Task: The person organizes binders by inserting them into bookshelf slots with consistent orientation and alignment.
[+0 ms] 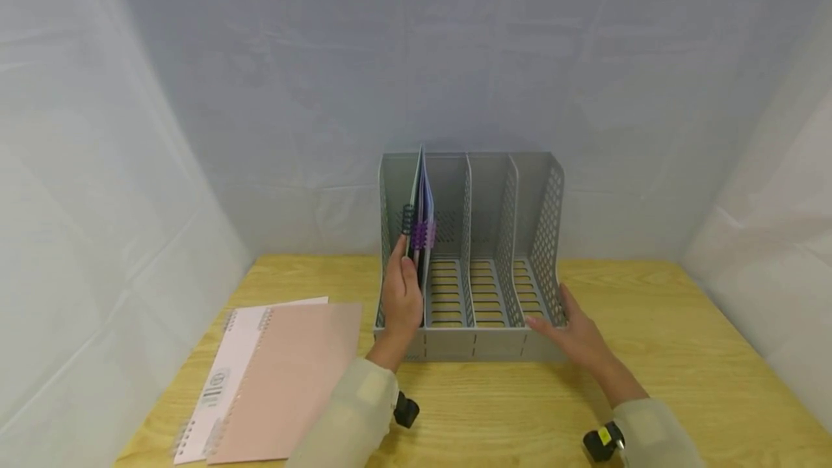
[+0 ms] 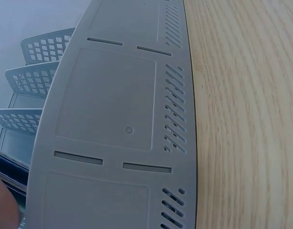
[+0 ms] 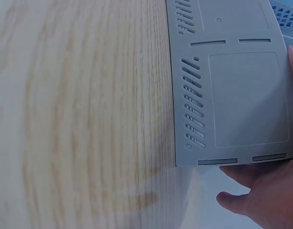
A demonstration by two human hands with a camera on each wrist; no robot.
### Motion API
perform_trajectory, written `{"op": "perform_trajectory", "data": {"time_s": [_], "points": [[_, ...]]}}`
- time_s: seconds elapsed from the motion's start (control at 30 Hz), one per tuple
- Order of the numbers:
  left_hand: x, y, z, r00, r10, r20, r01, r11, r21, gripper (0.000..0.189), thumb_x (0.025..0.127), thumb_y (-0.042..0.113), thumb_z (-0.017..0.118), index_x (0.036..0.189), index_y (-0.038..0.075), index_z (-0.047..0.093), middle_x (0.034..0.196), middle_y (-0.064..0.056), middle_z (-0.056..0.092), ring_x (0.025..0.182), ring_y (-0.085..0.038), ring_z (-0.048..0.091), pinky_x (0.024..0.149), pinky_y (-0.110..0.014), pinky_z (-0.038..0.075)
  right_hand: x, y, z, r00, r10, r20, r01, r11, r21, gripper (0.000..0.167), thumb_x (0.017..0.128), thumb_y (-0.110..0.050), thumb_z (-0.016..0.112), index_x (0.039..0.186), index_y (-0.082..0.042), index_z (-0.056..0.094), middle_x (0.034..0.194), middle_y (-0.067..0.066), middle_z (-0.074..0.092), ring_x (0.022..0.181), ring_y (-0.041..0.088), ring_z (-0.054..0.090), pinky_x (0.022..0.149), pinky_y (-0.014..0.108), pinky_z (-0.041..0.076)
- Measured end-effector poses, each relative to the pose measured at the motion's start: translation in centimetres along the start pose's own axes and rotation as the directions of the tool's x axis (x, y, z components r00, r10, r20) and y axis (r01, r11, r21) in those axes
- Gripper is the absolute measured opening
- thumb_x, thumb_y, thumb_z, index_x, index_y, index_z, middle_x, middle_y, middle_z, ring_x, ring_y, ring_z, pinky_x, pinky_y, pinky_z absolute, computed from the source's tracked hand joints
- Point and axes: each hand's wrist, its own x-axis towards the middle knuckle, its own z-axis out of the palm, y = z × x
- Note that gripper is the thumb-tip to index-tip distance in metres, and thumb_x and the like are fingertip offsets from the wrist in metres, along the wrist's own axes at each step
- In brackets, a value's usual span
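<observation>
Your left hand [image 1: 401, 296] pinches spiral notebooks [image 1: 425, 197], thumb and fingers closed on them, roughly upright in the leftmost slot of the gray file rack [image 1: 448, 347]. Your right hand [image 1: 581, 336] grips the rack's front right corner, thumb at the front rim, fingers along the outer side. Left of the rack, a pink notebook [image 1: 299, 374] overlaps a white notebook [image 1: 242, 345] on the table [image 1: 494, 410].

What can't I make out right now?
Head: lower ends of the upright spiral notebooks, mostly behind the left grip.
Head: most of the white spiral notebook, under the pink one; its print, too blurred to read.
Left wrist: most of the left grip, beyond the left edge.
</observation>
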Motion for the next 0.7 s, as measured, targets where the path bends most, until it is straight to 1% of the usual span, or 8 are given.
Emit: {"op": "perform_trajectory", "data": {"time_s": [0.23,0.4,0.47,0.53,0.6,0.7], "points": [[0.09,-0.17,0.03,1.0,-0.01,0.026,0.01,0.999,-0.031,0.06,0.106,0.04,0.023,0.144,-0.004,0.038,0.146,-0.023,0.043,0.133,-0.038,0.041,0.108,-0.053,0.034,0.06,0.03,0.08,1.0,-0.015,-0.007,0.015,1.0,-0.004,0.104,0.091,-0.056,0.058,0.155,-0.003,-0.004,0.156,0.032,0.011,0.138,0.053,0.019,0.109,0.066,0.021],[0.52,-0.42,-0.28,0.999,0.033,0.042,-0.03,0.998,-0.061,0.066,0.104,0.044,0.023,0.142,-0.007,0.039,0.144,-0.026,0.043,0.134,-0.039,0.04,0.109,-0.053,0.033,0.12,0.1,0.16,1.0,-0.015,-0.008,0.015,1.0,0.002,0.104,0.091,-0.055,0.058,0.154,-0.003,-0.004,0.156,0.032,0.01,0.138,0.053,0.018,0.109,0.065,0.021],[0.67,-0.49,-0.43,0.998,0.053,0.046,-0.051,0.997,-0.057,0.066,0.104,0.044,0.023,0.141,-0.008,0.04,0.143,-0.027,0.043,0.133,-0.04,0.04,0.109,-0.053,0.033,0.12,0.08,0.18,1.0,-0.015,-0.008,0.015,1.0,0.004,0.104,0.091,-0.055,0.058,0.154,-0.002,-0.004,0.155,0.032,0.01,0.138,0.053,0.018,0.109,0.065,0.021],[0.71,-0.58,-0.57,0.997,0.062,0.056,-0.059,0.997,-0.048,0.061,0.106,0.039,0.025,0.142,-0.008,0.039,0.143,-0.027,0.042,0.134,-0.04,0.04,0.11,-0.053,0.032,0.1,0.04,0.18,1.0,-0.015,-0.007,0.016,1.0,0.005,0.103,0.091,-0.055,0.058,0.154,-0.002,-0.004,0.156,0.032,0.01,0.138,0.054,0.018,0.109,0.065,0.021],[0.71,-0.64,-0.7,0.995,0.07,0.067,-0.067,0.997,-0.043,0.053,0.108,0.031,0.027,0.144,-0.007,0.037,0.144,-0.026,0.041,0.134,-0.039,0.039,0.11,-0.053,0.032,0.11,0.02,0.18,1.0,-0.017,-0.007,0.017,1.0,0.004,0.103,0.091,-0.055,0.058,0.154,-0.002,-0.004,0.156,0.032,0.01,0.138,0.054,0.018,0.109,0.066,0.021],[0.61,-0.66,-0.88,0.995,0.047,0.091,-0.044,0.998,-0.039,0.047,0.108,0.02,0.03,0.147,-0.005,0.032,0.148,-0.024,0.037,0.137,-0.037,0.035,0.112,-0.052,0.03,0.13,-0.04,0.16,1.0,-0.019,-0.009,0.019,1.0,0.002,0.103,0.091,-0.055,0.059,0.154,-0.002,-0.003,0.156,0.032,0.01,0.138,0.053,0.018,0.109,0.065,0.022]]}}
